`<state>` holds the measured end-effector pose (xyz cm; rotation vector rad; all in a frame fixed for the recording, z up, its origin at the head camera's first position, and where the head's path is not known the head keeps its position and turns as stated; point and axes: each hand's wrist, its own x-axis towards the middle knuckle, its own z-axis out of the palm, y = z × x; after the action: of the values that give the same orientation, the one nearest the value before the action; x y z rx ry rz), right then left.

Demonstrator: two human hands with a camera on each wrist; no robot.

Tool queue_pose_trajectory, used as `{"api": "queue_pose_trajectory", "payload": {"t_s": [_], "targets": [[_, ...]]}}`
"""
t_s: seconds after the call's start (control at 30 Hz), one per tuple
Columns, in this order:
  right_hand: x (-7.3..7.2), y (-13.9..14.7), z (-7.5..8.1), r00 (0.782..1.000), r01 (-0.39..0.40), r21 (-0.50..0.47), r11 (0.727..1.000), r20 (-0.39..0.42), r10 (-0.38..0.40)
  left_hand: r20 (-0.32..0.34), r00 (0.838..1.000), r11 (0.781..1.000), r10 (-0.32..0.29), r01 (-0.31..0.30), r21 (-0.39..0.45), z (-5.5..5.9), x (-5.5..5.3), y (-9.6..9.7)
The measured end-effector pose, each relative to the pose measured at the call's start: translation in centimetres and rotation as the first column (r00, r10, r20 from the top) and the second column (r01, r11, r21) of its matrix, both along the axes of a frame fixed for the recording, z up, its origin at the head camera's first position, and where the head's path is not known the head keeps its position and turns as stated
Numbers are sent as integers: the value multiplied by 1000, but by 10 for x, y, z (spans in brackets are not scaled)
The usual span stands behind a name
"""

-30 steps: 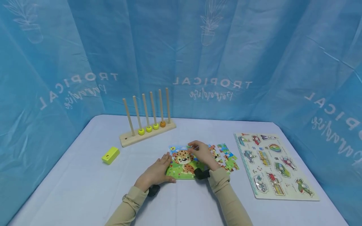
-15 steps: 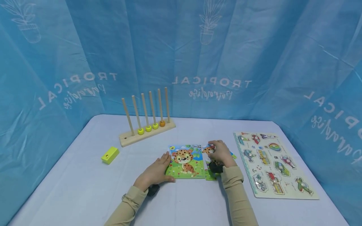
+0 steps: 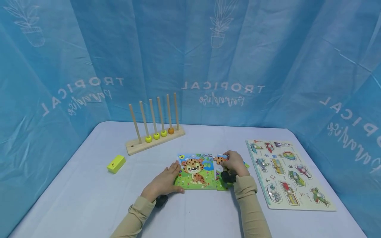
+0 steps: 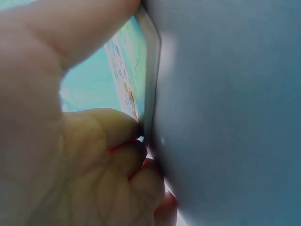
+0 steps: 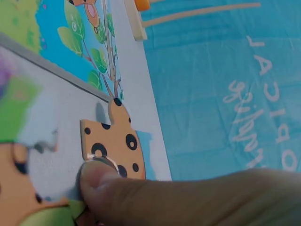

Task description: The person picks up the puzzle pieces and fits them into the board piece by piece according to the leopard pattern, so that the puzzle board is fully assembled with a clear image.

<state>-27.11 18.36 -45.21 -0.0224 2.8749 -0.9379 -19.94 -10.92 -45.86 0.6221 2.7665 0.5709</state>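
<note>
A leopard picture board (image 3: 194,177) lies flat in the middle of the table. Along its left edge rests my left hand (image 3: 163,181), fingers extended and thumb at the near corner; in the left wrist view the fingers (image 4: 115,127) touch the board's rim. Just right of the board, my right hand (image 3: 235,162) pinches an orange jigsaw piece with dark spots (image 5: 115,143), the thumb (image 5: 101,181) on its near side. The other fingertips are hidden. Loose green jigsaw pieces (image 3: 221,185) lie under and beside this hand, partly covered by it.
Farther back stands a wooden peg rack (image 3: 156,140) with several beads on its pegs. A yellow block (image 3: 116,163) lies at the left. A vehicle peg puzzle board (image 3: 290,175) lies at the right. Blue curtain (image 3: 190,66) hangs behind the table.
My right hand has moved right from over the leopard board to the loose pieces, uncovering the board's right part, and now holds a spotted piece. My left hand has stayed in place.
</note>
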Motion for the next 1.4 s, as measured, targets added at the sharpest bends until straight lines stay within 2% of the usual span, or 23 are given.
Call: {"api": "queue_pose_trajectory", "payload": {"t_s": [0.13, 0.3, 0.5, 0.63, 0.77, 0.87, 0.93, 1.17, 1.4], "targets": [[-1, 3, -4, 999, 12, -35, 999, -39, -14, 1, 1000, 1000, -2, 2, 2, 0, 1, 0], [-2, 5, -8, 997, 34, -181, 983, -66, -46, -1, 1000, 1000, 8, -8, 7, 0, 2, 0], [-3, 0, -4, 995, 30, -330, 943, -80, -60, -4, 1000, 1000, 15, -15, 6, -1, 1, 2], [-1, -5, -3, 995, 10, -429, 903, -83, -50, -3, 1000, 1000, 15, -15, 4, -1, 1, 2], [1, -25, -5, 996, -40, -507, 861, -91, -7, -5, 1000, 1000, 14, -14, 6, 0, 2, 2], [3, -44, -9, 997, -58, -519, 853, -75, 22, -4, 1000, 1000, 11, -11, 9, 1, 3, 1], [5, -55, -11, 998, -59, -522, 851, -62, 31, -1, 1000, 1000, 9, -9, 14, 2, 4, 1], [7, -77, -15, 994, -49, -448, 893, -108, 1, 3, 1000, 1000, 9, -9, 22, 0, 5, 0], [6, -92, -20, 987, -8, -440, 898, -150, -64, -8, 1000, 999, 13, -13, 31, 0, 4, 0]]}}
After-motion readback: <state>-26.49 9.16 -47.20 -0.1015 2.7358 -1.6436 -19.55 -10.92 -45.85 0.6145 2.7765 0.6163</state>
